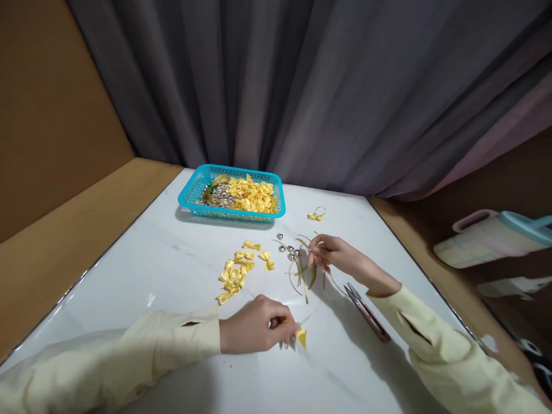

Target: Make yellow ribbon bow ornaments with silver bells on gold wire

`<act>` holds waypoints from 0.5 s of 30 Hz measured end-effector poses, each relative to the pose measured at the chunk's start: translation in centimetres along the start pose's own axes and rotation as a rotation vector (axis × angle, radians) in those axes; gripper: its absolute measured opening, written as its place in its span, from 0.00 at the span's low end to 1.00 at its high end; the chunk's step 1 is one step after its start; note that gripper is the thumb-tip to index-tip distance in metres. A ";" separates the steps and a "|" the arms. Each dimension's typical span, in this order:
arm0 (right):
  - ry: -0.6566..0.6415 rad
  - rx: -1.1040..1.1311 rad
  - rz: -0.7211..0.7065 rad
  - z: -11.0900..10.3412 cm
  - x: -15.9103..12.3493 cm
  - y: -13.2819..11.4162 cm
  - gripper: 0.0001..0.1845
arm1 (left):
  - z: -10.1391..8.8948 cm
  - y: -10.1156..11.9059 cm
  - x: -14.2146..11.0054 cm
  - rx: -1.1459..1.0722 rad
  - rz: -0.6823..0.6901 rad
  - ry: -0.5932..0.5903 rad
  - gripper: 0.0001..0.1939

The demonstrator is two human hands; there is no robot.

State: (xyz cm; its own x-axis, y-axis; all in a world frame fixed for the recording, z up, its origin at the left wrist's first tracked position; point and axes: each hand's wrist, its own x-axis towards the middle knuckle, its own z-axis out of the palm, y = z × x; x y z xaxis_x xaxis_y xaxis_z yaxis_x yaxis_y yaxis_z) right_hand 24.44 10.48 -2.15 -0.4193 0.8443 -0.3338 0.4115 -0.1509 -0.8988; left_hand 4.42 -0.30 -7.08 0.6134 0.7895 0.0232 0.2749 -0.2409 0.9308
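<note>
Pale sleeves [107,362], left hand [254,326] pinching bow [302,338], right hand [338,252] at cords [305,286]

1. I count two hands: left hand [259,325], right hand [341,256].
2. On the table [172,276], I see one basket [230,213], one pair of scissors [367,312]; beside it, one cup [487,241].
3. At least five loose beads [280,236].
4. One held bow [301,338], one ringed bow [315,217], roughly ten loose bows [268,263].
5. Several cords [306,294], too tangled to count.

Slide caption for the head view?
Left hand holding a yellow bow, right hand at the loose gold strands.
</note>
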 end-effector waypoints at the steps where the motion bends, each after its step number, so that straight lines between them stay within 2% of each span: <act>1: 0.021 -0.083 -0.026 0.1 0.3 0.0 0.03 | 0.0 0.0 0.0 0.002 0.001 0.000 0.15; 8: 0.242 -0.568 -0.180 0.8 0.7 0.5 0.10 | -0.2 -0.4 -0.1 -0.004 -0.007 -0.013 0.15; 15: 0.242 -0.775 -0.217 1.4 1.1 1.3 0.12 | -0.2 -0.6 0.0 -0.003 -0.002 -0.015 0.15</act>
State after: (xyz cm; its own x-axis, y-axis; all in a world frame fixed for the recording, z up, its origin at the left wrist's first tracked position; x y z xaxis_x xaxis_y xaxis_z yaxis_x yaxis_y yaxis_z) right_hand 23.37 10.52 -4.10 -0.4044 0.9142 -0.0259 0.8184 0.3491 -0.4565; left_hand 4.08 -0.02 -7.60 0.6236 0.7816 0.0161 0.2740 -0.2378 0.9319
